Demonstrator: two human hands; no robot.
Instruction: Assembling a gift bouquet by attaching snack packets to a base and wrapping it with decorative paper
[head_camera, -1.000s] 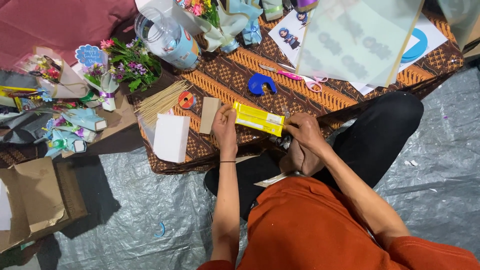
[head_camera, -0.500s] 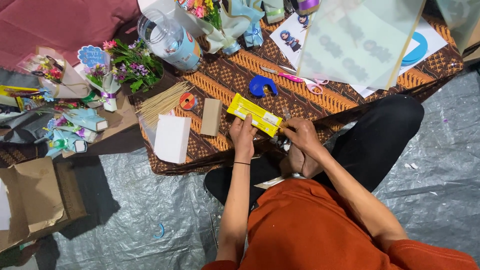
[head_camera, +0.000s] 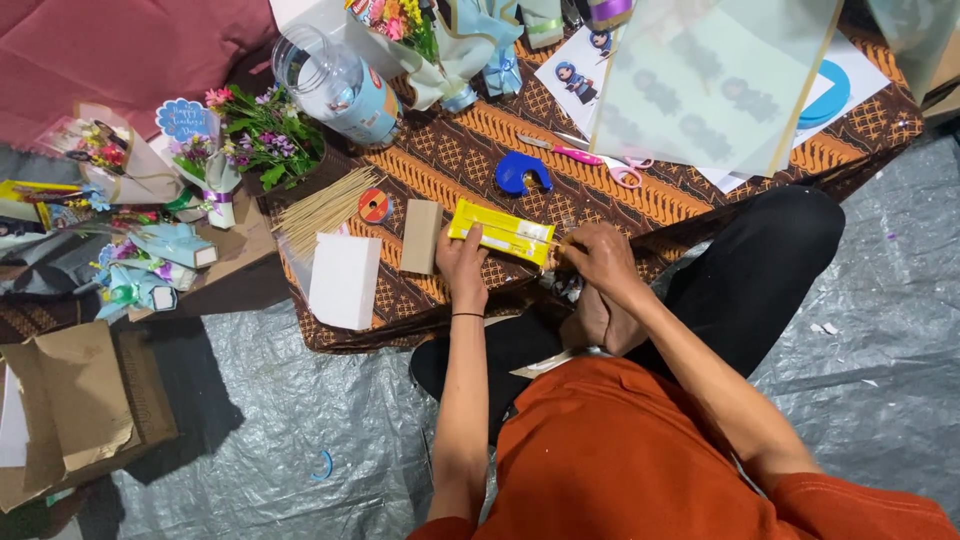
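Near the middle of the frame I held a long yellow packet (head_camera: 501, 232) flat over the brown patterned cloth (head_camera: 620, 190) on the tabletop. My left hand (head_camera: 462, 266) was closed on its left end, fingers curled over the edge. My right hand (head_camera: 598, 258) pinched the packet's right end, fingers drawn tight together. Just left of my left hand lay a small tan card (head_camera: 421, 236) and a white box (head_camera: 345, 281). A blue tape dispenser (head_camera: 521, 172) sat above the packet.
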